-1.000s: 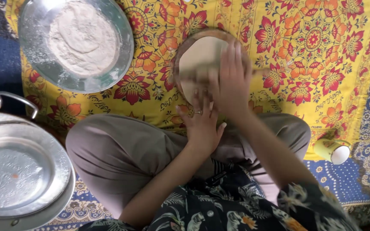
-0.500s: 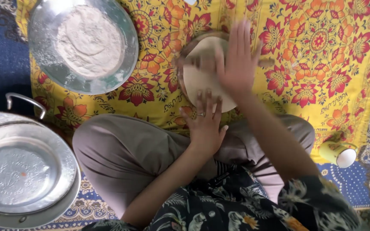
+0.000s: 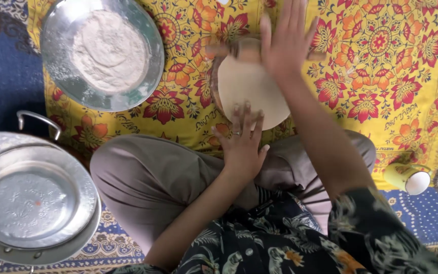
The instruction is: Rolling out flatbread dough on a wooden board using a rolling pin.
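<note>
Centrally, the right hand [image 3: 285, 43] presses flat on a rolling pin [image 3: 247, 49]; the left hand [image 3: 242, 139], fingers spread, steadies the dough disc [image 3: 252, 89]. Uneven pressure could tear it.

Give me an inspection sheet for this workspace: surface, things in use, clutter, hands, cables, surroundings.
Surface: yellow floral cloth spread over a blue patterned rug.
Things in use: flat round of dough on a round wooden board; a rolling pin, blurred, across the far edge.
Clutter: metal plate of flour at far left; stacked metal plates over a handled pot at near left; yellow cup lying on its side at right.
Hands: left hand flat, fingers on the dough's near edge; right hand open, palm down on the rolling pin.
Cables: nothing seen.
Surroundings: the person's crossed legs and patterned shirt; nobody else seen.
</note>
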